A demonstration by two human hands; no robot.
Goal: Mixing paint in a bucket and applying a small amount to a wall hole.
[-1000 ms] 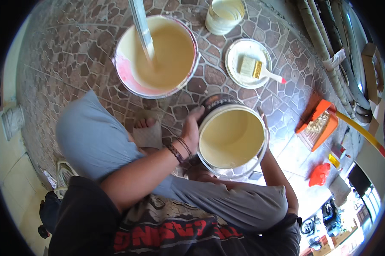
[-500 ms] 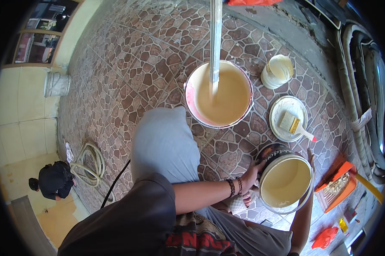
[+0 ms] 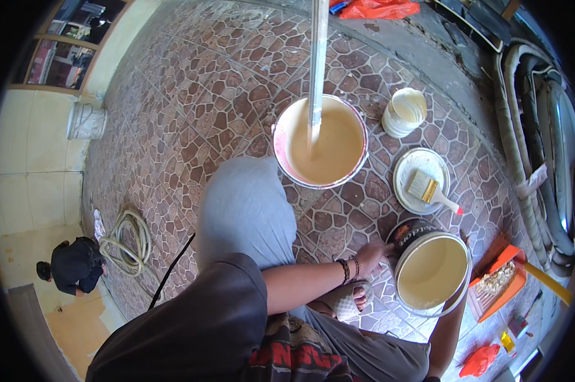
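A black paint can (image 3: 399,230) with a pale rim, cream paint inside and a wire handle leans by my right leg. My left hand (image 3: 371,256) is at its left side, smeared by motion, so its fingers do not show clearly. Behind the can runs my right forearm, and a little of my right hand (image 3: 464,239) shows along the can's far right side; most of it is hidden. Farther off stands a larger bucket (image 3: 281,141) of cream paint, a long stick (image 3: 316,70) dipping into it. A paintbrush (image 3: 432,191) lies on a round white lid (image 3: 404,167).
A small paint-stained tub (image 3: 397,121) stands past the lid. At right are an orange dustpan (image 3: 491,288) with debris, a red plastic bag (image 3: 480,361) and thick pipes (image 3: 513,121). A coiled hose (image 3: 128,245) and a crouching person (image 3: 77,264) are at left.
My left hand has shifted slightly left on or off the can's side and blurred. The can sits a little farther right in view, while the bucket, lid and brush appear slightly farther left.
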